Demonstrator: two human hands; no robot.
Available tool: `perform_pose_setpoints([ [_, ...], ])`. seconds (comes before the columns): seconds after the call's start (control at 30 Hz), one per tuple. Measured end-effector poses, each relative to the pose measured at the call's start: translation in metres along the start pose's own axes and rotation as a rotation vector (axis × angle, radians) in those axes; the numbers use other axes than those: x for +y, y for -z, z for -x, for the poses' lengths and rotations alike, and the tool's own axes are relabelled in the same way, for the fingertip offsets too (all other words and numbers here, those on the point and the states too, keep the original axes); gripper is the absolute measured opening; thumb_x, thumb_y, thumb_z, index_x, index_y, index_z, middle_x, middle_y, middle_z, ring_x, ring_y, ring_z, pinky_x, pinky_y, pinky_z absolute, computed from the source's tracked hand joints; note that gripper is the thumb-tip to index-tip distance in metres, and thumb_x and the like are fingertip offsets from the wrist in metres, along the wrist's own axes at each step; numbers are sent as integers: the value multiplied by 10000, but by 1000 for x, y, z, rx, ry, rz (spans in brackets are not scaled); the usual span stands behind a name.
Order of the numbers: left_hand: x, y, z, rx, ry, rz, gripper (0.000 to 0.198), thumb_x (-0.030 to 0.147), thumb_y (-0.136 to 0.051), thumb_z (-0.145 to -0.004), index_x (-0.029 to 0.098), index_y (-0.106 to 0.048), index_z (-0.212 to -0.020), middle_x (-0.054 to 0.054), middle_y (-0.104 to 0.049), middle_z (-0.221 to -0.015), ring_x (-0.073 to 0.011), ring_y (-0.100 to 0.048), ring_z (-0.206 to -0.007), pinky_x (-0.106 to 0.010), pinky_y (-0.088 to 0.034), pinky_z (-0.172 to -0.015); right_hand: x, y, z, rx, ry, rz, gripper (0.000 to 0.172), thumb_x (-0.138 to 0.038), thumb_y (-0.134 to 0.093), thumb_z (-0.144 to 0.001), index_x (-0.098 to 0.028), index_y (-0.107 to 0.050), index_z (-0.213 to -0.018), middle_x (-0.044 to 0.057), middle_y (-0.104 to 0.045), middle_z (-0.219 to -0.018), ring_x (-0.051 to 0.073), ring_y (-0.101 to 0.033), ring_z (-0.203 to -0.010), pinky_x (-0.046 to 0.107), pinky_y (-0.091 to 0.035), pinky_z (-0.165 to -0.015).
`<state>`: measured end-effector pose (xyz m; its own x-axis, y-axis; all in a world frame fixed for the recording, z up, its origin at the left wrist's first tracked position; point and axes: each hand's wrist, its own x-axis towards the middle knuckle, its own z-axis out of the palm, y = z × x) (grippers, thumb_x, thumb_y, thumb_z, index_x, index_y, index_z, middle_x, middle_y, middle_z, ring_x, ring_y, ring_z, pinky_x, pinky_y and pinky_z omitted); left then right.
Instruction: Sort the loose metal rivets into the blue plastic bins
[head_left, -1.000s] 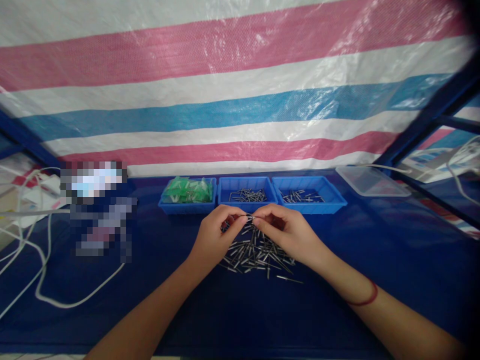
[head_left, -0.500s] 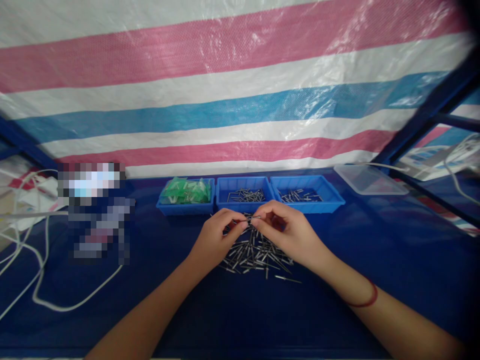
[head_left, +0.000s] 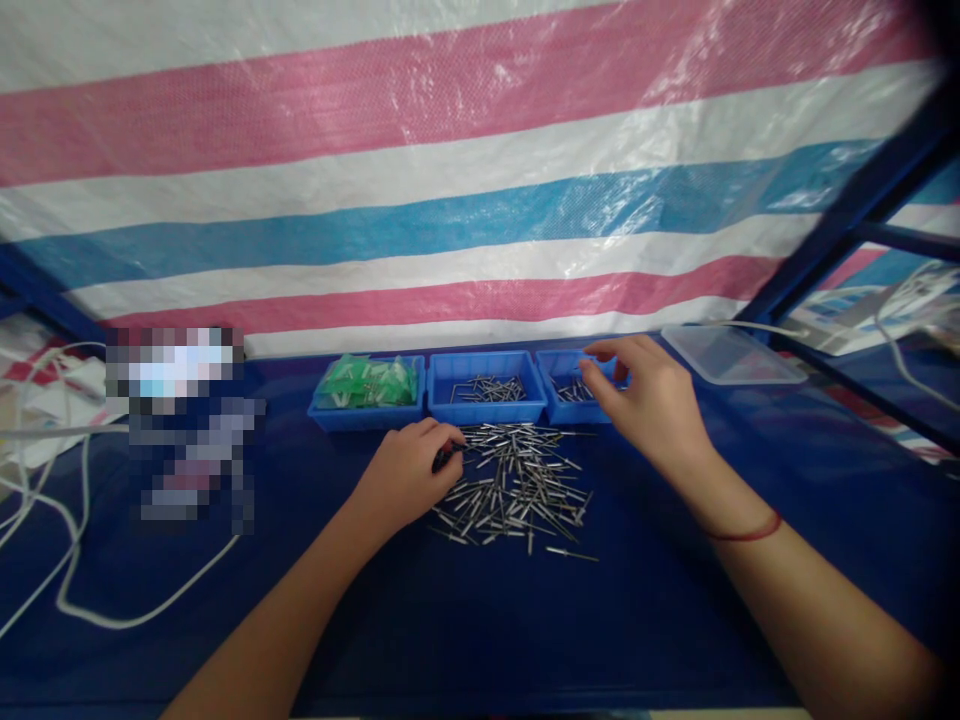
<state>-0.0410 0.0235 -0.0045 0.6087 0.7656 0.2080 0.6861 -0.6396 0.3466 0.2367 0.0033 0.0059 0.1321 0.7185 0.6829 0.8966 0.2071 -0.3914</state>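
Observation:
A heap of small metal pins (head_left: 514, 485) lies on the dark blue table. My left hand (head_left: 405, 475) rests at the heap's left edge, its fingers curled in a pinch on something dark that I cannot make out. My right hand (head_left: 649, 400) hovers over the right blue tray (head_left: 559, 385), which holds a few pins. Its fingers are apart and I see nothing in them. The middle blue tray (head_left: 487, 405) holds more metal pins, and the left blue tray (head_left: 364, 412) holds green plastic parts.
A clear plastic lid (head_left: 731, 355) lies at the back right. White cables (head_left: 82, 600) loop across the table's left side. A striped pink, white and blue tarp (head_left: 450, 200) hangs behind the trays. Blue frame bars (head_left: 840, 230) stand at the right.
My hands were pinching one pin together over the heap. The right hand has moved up and right over the right tray; the left hand has dropped to the heap's left edge.

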Motion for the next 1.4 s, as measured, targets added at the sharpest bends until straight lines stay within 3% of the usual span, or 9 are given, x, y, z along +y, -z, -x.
perform_pose_setpoints([
  [0.23,4,0,3,-94,-16,-190,127,286,-581,-854,195,-669,-870,-44,-627,-877,-194,-606,-798,-287,-423,-679,-23,-5,10,-141,71,-101,197,-297,-525,-885,-176,-641,-987,88,-652,-920,200,-605,-754,346,-473,-735],
  [0.37,4,-1,2,-109,-24,-219,163,285,-548,-897,215,-682,-958,-50,-631,-934,-192,-611,-868,-279,-406,-700,-38,-6,17,-229,138,-184,194,-279,-509,-895,-178,-635,-1002,91,-644,-971,216,-615,-855,363,-483,-798],
  [0.5,4,-4,1,-99,-22,-202,180,265,-504,-930,204,-674,-924,-48,-628,-928,-193,-604,-861,-289,-405,-710,-46,-9,23,-315,179,-252,178,-262,-504,-898,-182,-640,-981,99,-646,-972,224,-616,-892,381,-493,-819],
  [0.63,7,-5,-2,20,-25,84,183,256,-473,-943,185,-639,-915,-43,-624,-932,-169,-595,-860,-279,-433,-778,-54,-15,29,-413,180,-319,171,-239,-511,-892,-181,-649,-975,95,-662,-954,225,-615,-902,395,-499,-825],
  [0.73,14,-4,-2,107,39,370,180,289,-472,-937,180,-611,-905,-14,-626,-847,-145,-580,-771,-250,-445,-733,-61,-20,35,-470,136,-430,185,-270,-571,-868,-194,-656,-1013,86,-674,-977,212,-619,-888,378,-504,-809],
  [0.97,27,-5,1,160,160,727,195,329,-485,-915,165,-582,-875,-2,-593,-780,-118,-540,-686,-217,-440,-637,-70,-24,41,-601,-41,-709,195,-323,-553,-888,-207,-710,-894,41,-690,-831,149,-592,-705,286,-460,-632],
  [1.2,26,-9,2,221,131,739,167,330,-558,-864,177,-612,-902,-22,-633,-826,-141,-591,-759,-242,-474,-707,-72,-22,41,-596,-121,-796,196,-344,-576,-866,-192,-688,-815,23,-652,-752,134,-542,-649,273,-430,-585],
  [1.4,29,-8,2,243,108,674,133,304,-569,-847,182,-621,-852,-22,-659,-815,-143,-599,-743,-243,-467,-684,-73,-24,44,-625,-143,-817,202,-351,-564,-872,-190,-684,-898,40,-681,-824,145,-570,-689,284,-463,-615],
])
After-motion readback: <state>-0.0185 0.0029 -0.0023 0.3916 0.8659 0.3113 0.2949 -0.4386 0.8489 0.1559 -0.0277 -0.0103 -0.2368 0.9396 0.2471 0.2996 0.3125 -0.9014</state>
